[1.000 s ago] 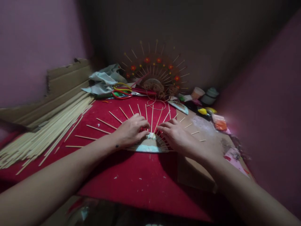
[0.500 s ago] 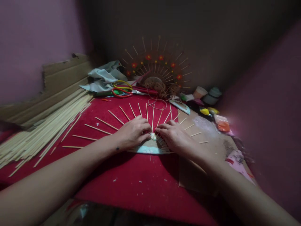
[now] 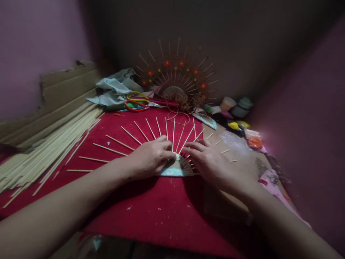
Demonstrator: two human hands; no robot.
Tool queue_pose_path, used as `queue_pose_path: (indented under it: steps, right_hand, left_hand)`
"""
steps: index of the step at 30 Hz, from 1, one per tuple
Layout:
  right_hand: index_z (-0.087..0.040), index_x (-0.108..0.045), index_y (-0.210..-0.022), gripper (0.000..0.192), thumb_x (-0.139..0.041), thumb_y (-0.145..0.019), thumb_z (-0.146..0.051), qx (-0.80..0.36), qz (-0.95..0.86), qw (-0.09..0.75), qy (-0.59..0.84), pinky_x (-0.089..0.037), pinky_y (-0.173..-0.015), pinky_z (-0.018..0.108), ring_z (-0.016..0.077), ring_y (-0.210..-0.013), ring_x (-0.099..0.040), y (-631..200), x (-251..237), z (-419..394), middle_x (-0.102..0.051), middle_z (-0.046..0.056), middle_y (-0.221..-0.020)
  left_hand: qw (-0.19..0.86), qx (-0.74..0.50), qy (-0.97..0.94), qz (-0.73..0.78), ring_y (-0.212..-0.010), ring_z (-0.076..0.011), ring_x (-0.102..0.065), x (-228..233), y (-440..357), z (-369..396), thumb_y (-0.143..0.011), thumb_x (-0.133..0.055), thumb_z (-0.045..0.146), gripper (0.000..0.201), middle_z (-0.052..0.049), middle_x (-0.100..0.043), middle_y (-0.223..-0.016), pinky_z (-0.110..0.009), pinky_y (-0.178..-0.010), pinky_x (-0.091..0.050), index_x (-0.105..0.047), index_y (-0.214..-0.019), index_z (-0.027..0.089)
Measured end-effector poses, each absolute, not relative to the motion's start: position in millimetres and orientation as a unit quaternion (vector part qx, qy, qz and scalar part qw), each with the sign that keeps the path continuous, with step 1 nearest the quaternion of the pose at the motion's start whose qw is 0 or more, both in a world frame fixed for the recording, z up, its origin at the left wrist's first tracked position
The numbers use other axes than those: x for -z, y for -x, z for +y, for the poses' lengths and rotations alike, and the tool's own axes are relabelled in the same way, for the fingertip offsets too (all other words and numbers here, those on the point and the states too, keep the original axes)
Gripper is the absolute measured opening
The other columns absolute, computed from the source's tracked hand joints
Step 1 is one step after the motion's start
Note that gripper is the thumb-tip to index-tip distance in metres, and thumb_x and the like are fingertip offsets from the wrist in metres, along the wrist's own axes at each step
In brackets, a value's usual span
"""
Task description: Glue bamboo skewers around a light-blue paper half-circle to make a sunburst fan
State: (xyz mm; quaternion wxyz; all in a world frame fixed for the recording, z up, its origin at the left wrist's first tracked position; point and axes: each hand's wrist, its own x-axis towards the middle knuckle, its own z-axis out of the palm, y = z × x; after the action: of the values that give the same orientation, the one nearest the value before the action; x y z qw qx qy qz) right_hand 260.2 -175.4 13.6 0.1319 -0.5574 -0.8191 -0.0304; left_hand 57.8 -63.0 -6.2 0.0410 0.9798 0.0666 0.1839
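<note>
My hands have slid slightly nearer me since a moment ago. The stick fan (image 3: 151,138) lies flat on the table (image 3: 151,205) under both palms. My left hand (image 3: 151,158) and right hand (image 3: 208,160) press down, fingers spread, gripping nothing. I should keep pressure even so the spokes stay spaced. Scissors (image 3: 140,102) lie beyond my fingertips; loose sticks (image 3: 51,147) are left of my left hand.
</note>
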Motion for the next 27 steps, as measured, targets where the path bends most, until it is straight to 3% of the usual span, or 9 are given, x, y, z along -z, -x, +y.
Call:
queue_pose_path:
  steps: [6, 21, 24, 27]
  right_hand:
    - [-0.012, -0.069, -0.114, 0.030, -0.049, -0.092, -0.008, 0.048, -0.809, 0.184, 0.557, -0.053, -0.085, 0.043, 0.0264, -0.099, -0.059, -268.4, -14.4, -202.0, -0.072, 0.011, -0.115]
    - [-0.010, -0.071, -0.106, 0.029, -0.045, -0.094, -0.006, 0.044, -0.781, 0.286, 0.554, -0.054, -0.081, 0.042, 0.0250, -0.094, -0.061, -273.9, -0.1, -212.3, -0.074, 0.013, -0.111]
    - [-0.009, -0.071, -0.106, 0.029, -0.045, -0.094, -0.006, 0.049, -0.779, 0.290, 0.553, -0.054, -0.080, 0.043, 0.0246, -0.092, -0.061, -274.5, 0.0, -213.7, -0.074, 0.013, -0.110]
    - [-0.008, -0.070, -0.107, 0.029, -0.044, -0.093, -0.005, 0.053, -0.780, 0.296, 0.549, -0.055, -0.076, 0.043, 0.0244, -0.091, -0.061, -274.0, -2.0, -215.4, -0.074, 0.014, -0.107]
  left_hand:
    - [-0.005, -0.164, -0.985, 0.047, -0.075, -0.0201, -0.046, 0.4, -57.6, -71.3, -0.093, -0.047, 0.016, 0.026, -0.009, -0.061, -0.078, -0.031, -0.063, -0.040, -0.073, -0.096, 0.014]
    - [0.084, -0.162, -0.980, 0.083, -0.080, -0.0208, -0.045, 2.0, -60.3, -72.4, -0.092, -0.046, 0.014, 0.028, -0.010, -0.058, -0.084, -0.030, -0.064, -0.041, -0.073, -0.090, 0.014]
    - [0.120, -0.199, -0.969, 0.078, -0.080, -0.0193, -0.047, 3.1, -61.1, -69.4, -0.091, -0.047, 0.013, 0.026, -0.008, -0.057, -0.082, -0.029, -0.064, -0.043, -0.073, -0.088, 0.015]
    - [0.153, -0.293, -0.938, 0.106, -0.085, -0.0180, -0.052, 0.8, -59.6, -67.0, -0.089, -0.047, 0.010, 0.025, -0.006, -0.060, -0.086, -0.031, -0.072, -0.047, -0.070, -0.098, 0.016]
